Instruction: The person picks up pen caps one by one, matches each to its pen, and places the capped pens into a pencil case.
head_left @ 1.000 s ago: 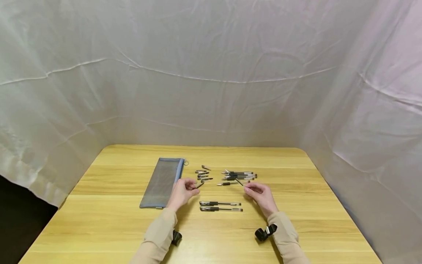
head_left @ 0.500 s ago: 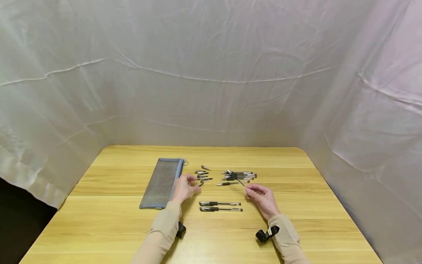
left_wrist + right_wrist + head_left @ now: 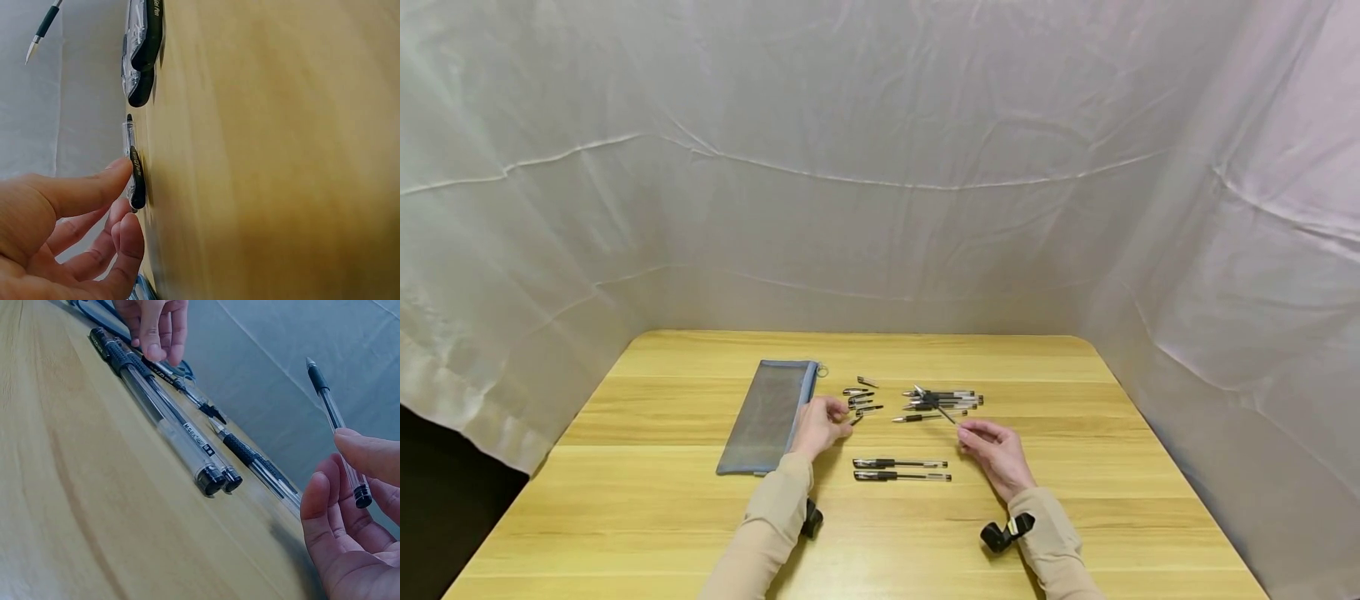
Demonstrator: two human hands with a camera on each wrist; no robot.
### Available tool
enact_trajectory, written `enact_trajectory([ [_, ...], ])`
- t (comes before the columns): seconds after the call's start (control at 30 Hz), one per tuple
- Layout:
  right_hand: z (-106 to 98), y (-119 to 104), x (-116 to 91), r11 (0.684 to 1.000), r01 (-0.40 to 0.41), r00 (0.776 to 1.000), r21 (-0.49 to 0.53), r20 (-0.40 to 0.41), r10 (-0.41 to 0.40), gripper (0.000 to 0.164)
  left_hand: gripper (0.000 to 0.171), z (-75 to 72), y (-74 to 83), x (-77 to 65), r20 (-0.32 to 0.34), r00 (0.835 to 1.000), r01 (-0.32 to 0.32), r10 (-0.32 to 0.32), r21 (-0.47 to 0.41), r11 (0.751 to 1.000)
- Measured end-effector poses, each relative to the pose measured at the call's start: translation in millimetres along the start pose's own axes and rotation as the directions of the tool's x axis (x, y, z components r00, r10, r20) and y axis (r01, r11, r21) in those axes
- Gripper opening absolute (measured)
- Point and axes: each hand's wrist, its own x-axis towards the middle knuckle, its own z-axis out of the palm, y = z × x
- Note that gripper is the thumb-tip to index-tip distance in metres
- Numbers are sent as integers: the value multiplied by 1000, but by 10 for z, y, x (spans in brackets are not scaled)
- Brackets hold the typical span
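My left hand (image 3: 822, 425) is at a loose black pen cap (image 3: 137, 178) on the table, beside several other pen caps (image 3: 861, 400). In the left wrist view the thumb tip overlaps this cap, and the index fingertip (image 3: 130, 234) is just below its end, with a gap between thumb and finger. My right hand (image 3: 996, 454) pinches an uncapped gel pen (image 3: 337, 415) near its rear end, tilted with its tip up and away. Several uncapped gel pens (image 3: 943, 402) lie in a group beyond it. Two capped gel pens (image 3: 901, 477) lie nearer, between the hands.
A blue-edged mesh zip pouch (image 3: 763, 417) lies flat left of the caps, partly behind my left hand. The wooden table (image 3: 880, 542) is bordered by hanging pale cloth (image 3: 850, 208) at the back and sides.
My left hand has moved slightly right and away from me, bringing the cap it held down beside the others; its fingers have parted. My right hand keeps hold of the pen, almost unmoved.
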Motion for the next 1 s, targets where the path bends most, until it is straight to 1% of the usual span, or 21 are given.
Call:
enact_trajectory([
  [0.27,24,-16,-4,1000,14,1000,-3,8,-14,25,16,10,-1,2,3,1000,8,-8,35,999],
  [0.63,12,-32,-12,1000,13,1000,10,19,-13,24,15,4,-10,1,15,1000,-3,3,48,999],
  [0.83,19,-54,-12,1000,-12,1000,11,10,12,21,12,7,-37,9,10,1000,-28,27,60,998],
  [1.0,22,-73,2,999,-34,999,-4,-3,34,22,9,5,-46,1,14,999,-37,36,67,997],
])
